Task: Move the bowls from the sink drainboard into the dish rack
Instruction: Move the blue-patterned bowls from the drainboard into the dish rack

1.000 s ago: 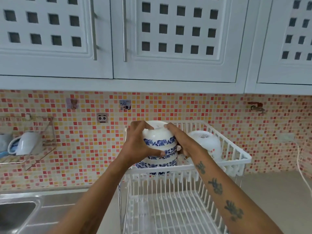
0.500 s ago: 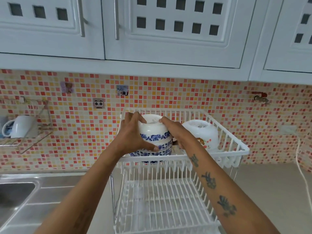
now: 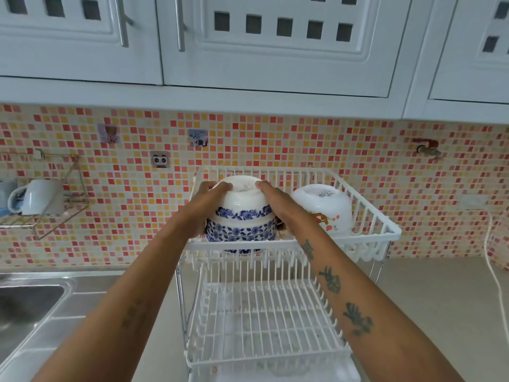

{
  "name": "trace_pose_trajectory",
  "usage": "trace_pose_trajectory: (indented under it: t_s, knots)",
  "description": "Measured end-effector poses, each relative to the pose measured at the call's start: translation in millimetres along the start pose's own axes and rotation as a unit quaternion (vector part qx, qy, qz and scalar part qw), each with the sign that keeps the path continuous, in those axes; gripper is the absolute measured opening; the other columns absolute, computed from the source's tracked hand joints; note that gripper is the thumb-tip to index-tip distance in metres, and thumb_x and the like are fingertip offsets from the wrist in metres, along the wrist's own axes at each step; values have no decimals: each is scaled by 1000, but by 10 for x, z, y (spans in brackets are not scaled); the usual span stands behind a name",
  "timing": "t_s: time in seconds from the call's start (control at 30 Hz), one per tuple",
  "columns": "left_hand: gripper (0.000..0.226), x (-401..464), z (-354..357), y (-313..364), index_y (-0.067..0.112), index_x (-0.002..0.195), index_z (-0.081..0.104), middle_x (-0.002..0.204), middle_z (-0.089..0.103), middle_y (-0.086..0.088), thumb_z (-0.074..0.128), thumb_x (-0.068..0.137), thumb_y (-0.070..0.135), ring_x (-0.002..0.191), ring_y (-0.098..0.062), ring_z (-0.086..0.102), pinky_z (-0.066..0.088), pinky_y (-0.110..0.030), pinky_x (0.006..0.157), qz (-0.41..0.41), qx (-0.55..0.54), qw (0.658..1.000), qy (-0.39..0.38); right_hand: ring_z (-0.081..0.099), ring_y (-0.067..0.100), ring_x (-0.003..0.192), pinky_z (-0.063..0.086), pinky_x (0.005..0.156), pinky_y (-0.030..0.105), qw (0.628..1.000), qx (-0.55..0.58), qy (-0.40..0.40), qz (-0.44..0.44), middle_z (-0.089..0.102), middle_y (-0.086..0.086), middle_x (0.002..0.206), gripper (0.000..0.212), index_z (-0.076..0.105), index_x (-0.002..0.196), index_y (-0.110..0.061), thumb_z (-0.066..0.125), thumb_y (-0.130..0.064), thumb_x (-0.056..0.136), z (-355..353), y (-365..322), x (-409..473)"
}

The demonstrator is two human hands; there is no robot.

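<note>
Bowls (image 3: 242,213) (rims hidden) behind dish rack (image 3: 289,241) rail

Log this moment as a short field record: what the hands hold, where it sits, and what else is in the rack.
held item: stack of blue-patterned bowls, upside down
left hand: grips the stack's left side
right hand: grips the stack's right side
location: upper tier of the white dish rack, left part
neighbour: white bowl with orange print, upside down, to the right
lower tier: no dishes visible

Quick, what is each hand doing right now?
Left hand: shut on the stack of blue-patterned bowls, left side.
Right hand: shut on the same stack, right side.
</note>
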State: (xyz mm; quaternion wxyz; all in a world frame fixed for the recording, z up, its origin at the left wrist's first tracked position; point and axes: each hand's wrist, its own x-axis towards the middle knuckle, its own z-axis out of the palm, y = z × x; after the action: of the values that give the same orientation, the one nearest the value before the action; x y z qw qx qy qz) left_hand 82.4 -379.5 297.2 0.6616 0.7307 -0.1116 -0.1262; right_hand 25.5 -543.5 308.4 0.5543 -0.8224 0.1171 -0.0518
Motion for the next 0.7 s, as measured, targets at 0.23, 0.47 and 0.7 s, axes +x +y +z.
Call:
trace_pose_trajectory:
  t_s: [0.23,0.47,0.7]
  knots:
    - [51,-14,6,-13,24,139,32,123,57,-14,46,94,46,90,-25,64,54,-28,48,15,42,999,4,62,28,105,48,99,46,1000,-3,8,-11,64,13,120,61,51,128,-14,34,-58,90,20,39,58]
    - [54,-34,32,-11,21,141,34,128,56,-13,43,95,48,83,-18,59,47,-22,47,39,69,996,36,63,28,100,48,94,42,999,-17,23,-16,65,14,117,54,54,117,-14,31,-55,92,36,5,32]
    - [65,-270,56,62,12,145,30,133,55,-19,31,98,57,107,-32,61,55,-40,77,86,179,979,52,60,32,108,46,92,38,976,-185,101,-53,61,18,125,79,56,125,-8,15,-66,90,66,-51,-126]
